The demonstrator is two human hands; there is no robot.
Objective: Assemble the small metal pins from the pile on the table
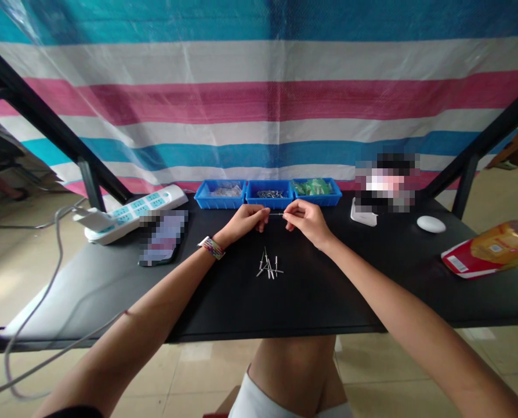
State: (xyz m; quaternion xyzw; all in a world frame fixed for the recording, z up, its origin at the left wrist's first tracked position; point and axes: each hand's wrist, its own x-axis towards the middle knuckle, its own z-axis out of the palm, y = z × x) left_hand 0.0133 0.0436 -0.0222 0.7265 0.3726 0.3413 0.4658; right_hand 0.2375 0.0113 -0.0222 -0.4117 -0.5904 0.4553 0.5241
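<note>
In front of the blue bins, my left hand (pixel 247 222) and my right hand (pixel 305 220) face each other, fingers pinched. A thin silvery blind rivet (pixel 276 214) spans the gap between their fingertips, lying nearly level; its ends are hidden in the fingers. Nearer to me on the black table (pixel 224 302) lies a small loose pile of blind rivets (pixel 269 267), each with a thin stem and a thicker body. Just behind my hands, the middle blue bin (pixel 269 204) holds many more metal pieces (pixel 271 194) of a similar look.
The left blue bin (pixel 221 204) contains clear plastic bags; green packets (pixel 313 186) fill the right one. A power strip (pixel 141 212), its cable and a phone (pixel 163 238) lie left. At right are a white case (pixel 363 217), a white mouse (pixel 431 224) and a red-and-yellow packet (pixel 489 249).
</note>
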